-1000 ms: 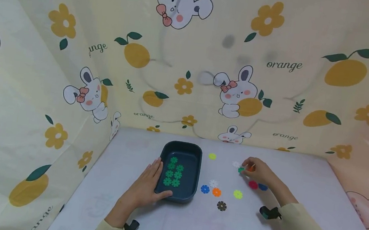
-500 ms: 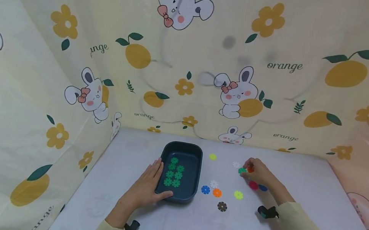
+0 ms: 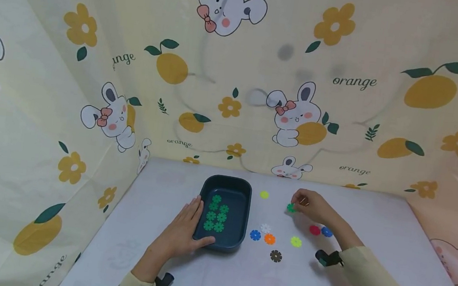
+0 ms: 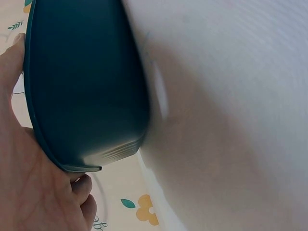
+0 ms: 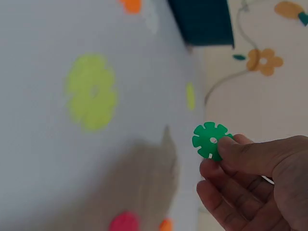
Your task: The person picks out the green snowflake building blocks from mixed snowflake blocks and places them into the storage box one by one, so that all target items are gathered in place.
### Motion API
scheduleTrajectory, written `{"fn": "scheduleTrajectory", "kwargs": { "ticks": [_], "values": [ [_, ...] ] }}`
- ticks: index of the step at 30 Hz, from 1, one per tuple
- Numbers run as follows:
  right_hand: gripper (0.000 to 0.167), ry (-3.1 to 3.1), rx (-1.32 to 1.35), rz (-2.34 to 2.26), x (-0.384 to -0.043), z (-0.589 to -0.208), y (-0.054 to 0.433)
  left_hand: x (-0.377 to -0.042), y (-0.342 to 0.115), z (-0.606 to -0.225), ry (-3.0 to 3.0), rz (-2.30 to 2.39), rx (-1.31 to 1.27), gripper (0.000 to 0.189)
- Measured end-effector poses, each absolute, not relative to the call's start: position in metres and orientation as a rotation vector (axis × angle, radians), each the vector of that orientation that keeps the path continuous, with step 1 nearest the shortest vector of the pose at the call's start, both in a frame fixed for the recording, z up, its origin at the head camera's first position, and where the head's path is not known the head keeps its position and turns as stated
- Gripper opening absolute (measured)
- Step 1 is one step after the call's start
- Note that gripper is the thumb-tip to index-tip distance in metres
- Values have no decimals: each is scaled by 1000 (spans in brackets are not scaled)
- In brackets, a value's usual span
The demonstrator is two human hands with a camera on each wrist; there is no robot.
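Observation:
My right hand [image 3: 315, 207] is raised over the right part of the table and pinches a green snowflake disc [image 5: 210, 139] between thumb and fingers. On the left, my left hand [image 3: 176, 234] lies against a dark blue-green tray [image 3: 238, 211], its fingers stretched along the side wall and its thumb at the near rim. Inside the tray lie several green snowflake discs [image 3: 210, 216]. The left wrist view shows the tray's outer wall [image 4: 86, 86] with the thumb at its edge. The white disc seen earlier near my right hand is hidden.
Loose discs lie right of the tray: blue [image 3: 255, 235], white [image 3: 265, 228], orange [image 3: 269, 239], dark brown [image 3: 276, 256], yellow-green [image 3: 296, 242], another yellow-green [image 3: 264, 194], red [image 3: 314, 230] and another blue [image 3: 327, 232]. A patterned curtain [image 3: 214, 127] stands behind the table.
My right hand has lifted the green disc and shifted slightly left, now covering the white disc. The blue disc beside the red one shows more fully. My left hand and the tray stay put.

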State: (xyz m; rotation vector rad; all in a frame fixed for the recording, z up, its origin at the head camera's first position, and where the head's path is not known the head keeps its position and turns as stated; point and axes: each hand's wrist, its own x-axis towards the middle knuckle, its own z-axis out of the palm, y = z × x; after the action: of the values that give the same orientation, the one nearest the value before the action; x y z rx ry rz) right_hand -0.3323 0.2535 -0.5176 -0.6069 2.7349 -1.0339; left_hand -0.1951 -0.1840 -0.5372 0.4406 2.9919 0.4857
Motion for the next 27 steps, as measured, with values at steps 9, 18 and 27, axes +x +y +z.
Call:
{"fn": "scheduleTrajectory", "kwargs": {
  "ticks": [9, 18, 27],
  "values": [
    [9, 2691, -750, -1175, -339, -497, 205, -196, -184, -536, 2991, 490, 437, 121],
    [9, 2566, -847, -1278, -348, -485, 148, -195, -185, -534, 2976, 520, 446, 119],
    [10, 2422, -912, -1310, -365, -498, 101, -195, -184, -534, 2974, 532, 444, 117]
  ]
}}
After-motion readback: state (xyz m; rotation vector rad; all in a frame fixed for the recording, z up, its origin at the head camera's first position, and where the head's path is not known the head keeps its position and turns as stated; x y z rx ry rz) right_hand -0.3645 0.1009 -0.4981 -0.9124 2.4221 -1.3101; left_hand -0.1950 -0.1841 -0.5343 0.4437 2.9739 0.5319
